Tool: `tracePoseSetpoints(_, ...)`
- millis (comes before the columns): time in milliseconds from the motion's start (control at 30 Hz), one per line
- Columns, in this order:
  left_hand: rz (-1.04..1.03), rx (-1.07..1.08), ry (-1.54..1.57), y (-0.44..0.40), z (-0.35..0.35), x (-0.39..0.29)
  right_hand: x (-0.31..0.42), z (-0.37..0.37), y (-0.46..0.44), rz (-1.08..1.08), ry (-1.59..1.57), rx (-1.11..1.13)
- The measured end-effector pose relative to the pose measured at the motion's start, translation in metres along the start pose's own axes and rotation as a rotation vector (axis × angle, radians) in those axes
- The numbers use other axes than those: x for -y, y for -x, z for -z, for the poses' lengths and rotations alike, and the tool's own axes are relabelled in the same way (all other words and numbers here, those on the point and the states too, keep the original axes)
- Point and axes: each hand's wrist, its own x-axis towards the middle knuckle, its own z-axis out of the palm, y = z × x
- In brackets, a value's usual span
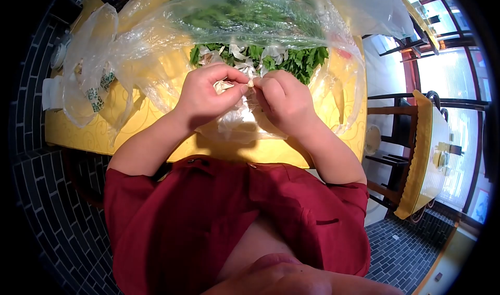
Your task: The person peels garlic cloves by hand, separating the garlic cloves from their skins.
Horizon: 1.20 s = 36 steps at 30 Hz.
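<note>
My left hand (208, 93) and my right hand (285, 98) meet over the near part of the table. Between their thumbs and fingertips they pinch a small pale garlic clove (251, 83). Dry papery garlic skin (224, 86) shows inside the curl of my left hand. Just beyond my fingers, leafy green herbs (302, 63) lie with white garlic skins (237, 52) scattered on them. Under my hands is a crumpled clear plastic bag (237, 124) with more pale scraps, partly hidden by the hands.
A large clear plastic bag (156, 29) spreads over the greens at the back of the yellow table (140, 131). To the left lies another clear bag with green print (96, 94). A second table (416, 154) and chairs stand at the right, near windows.
</note>
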Motion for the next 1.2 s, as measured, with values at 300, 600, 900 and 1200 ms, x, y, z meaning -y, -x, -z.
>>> tracePoseSetpoints(300,0.042,-0.025,-0.052,0.0,-0.001,0.001,0.004,0.001,-0.004,0.097,0.22,0.06)
tracePoseSetpoints(600,0.077,0.001,-0.016,-0.001,0.0,0.004,0.005,-0.003,0.0,-0.076,-0.019,0.075)
tracePoseSetpoints(900,0.088,-0.02,-0.013,-0.005,0.01,0.002,-0.001,-0.007,0.001,-0.17,-0.163,0.072)
tracePoseSetpoints(1200,-0.15,0.028,-0.357,-0.008,0.018,0.013,0.001,-0.015,0.002,-0.205,-0.034,0.174)
